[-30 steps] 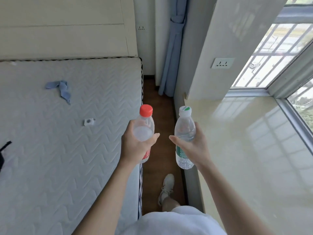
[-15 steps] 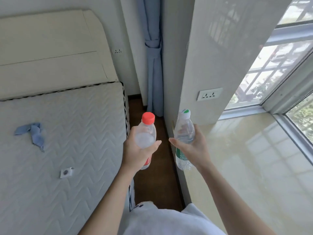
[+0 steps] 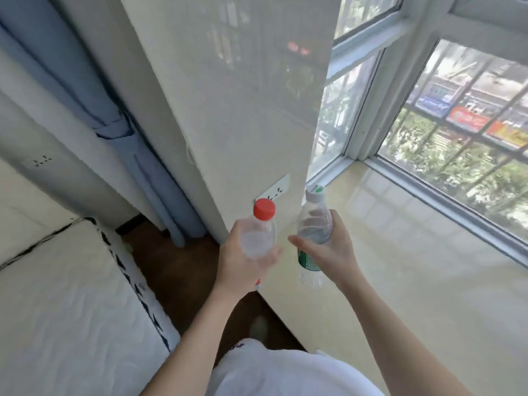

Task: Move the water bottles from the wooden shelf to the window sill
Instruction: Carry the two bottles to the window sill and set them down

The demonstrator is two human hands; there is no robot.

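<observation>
My left hand [image 3: 243,261] grips a clear water bottle with a red cap [image 3: 261,224], held upright over the left edge of the sill. In my right hand [image 3: 331,250] is a second clear bottle with a white cap and green label [image 3: 313,224], upright above the glossy cream window sill [image 3: 414,281]. Both bottles hang in the air, close side by side. The wooden shelf is out of view.
A cream wall pier [image 3: 228,110] with a power socket [image 3: 274,190] stands just behind the bottles. The window frame [image 3: 445,201] bounds the sill at the right. A blue curtain [image 3: 137,155], a strip of brown floor [image 3: 177,267] and a white mattress [image 3: 71,310] lie to the left.
The view has swung right and up, toward the window. Both hands have carried the bottles from beside the bed to over the sill's left end.
</observation>
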